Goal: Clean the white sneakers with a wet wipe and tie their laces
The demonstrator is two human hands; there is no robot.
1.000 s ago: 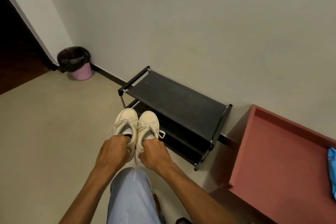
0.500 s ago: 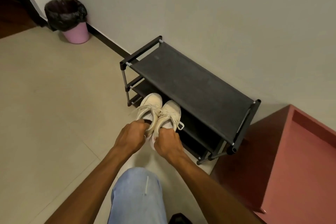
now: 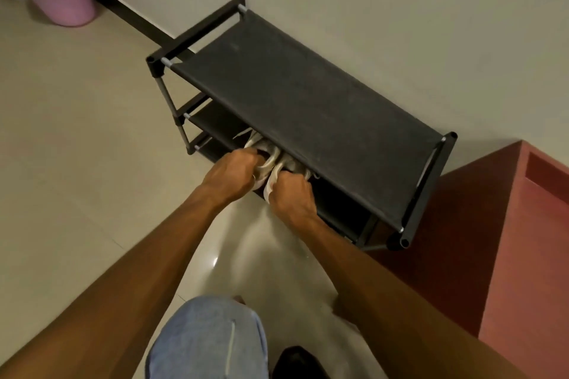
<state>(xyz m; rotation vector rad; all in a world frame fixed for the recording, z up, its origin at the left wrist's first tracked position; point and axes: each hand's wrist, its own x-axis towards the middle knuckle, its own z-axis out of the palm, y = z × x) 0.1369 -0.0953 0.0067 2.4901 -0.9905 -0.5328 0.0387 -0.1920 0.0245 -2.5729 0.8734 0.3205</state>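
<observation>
White sneakers side by side, off-white, toes hidden under top shelf of black shoe rack; left hand, right hand each with fingers curled round heel

This looks like a home entryway. A low black shoe rack stands against a plain wall on a tiled floor. A pink bin with a black liner sits nearby.

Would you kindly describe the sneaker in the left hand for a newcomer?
Find the black shoe rack against the wall. Under its top shelf two white sneakers poke out; the left sneaker, gripped by the left hand, lies nearer the pink bin than the right sneaker.
</observation>
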